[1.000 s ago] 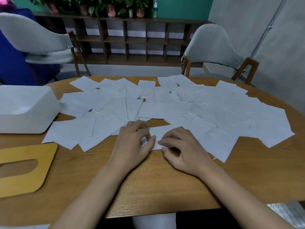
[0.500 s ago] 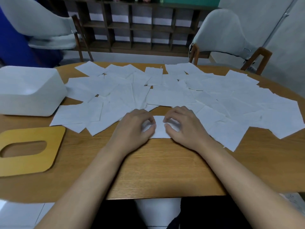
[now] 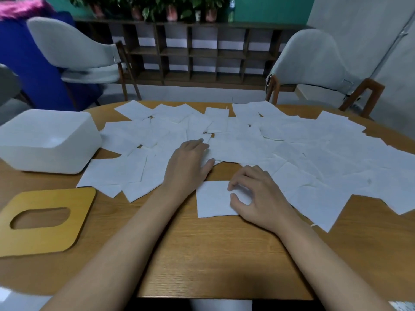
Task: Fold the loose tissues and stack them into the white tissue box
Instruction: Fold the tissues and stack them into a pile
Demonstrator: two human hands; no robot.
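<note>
White paper tissues (image 3: 292, 149) are seen strewn in overlapping sheets across the far half of a rounded wooden table (image 3: 213, 254). One folded tissue (image 3: 211, 198) is laid apart from them at the near side, flat on the bare wood. It is pinched at its right part by the right hand (image 3: 265, 198), whose fingers are curled, with forefinger and thumb tips drawn close together on the paper. The left hand (image 3: 188, 167) is laid flat on the loose sheets just beyond, its fingers straight and held side by side, the thumb spread out to the right. The white tissue box (image 3: 45, 142) is set open-topped at the table's left, just beside the nearest sheets; what it holds cannot be told. A yellow wooden lid (image 3: 45, 223), cut with an oval slot, is laid flat in front of it. Pale chairs (image 3: 314, 61) and a dark shelf unit (image 3: 202, 52) are seen behind.
</note>
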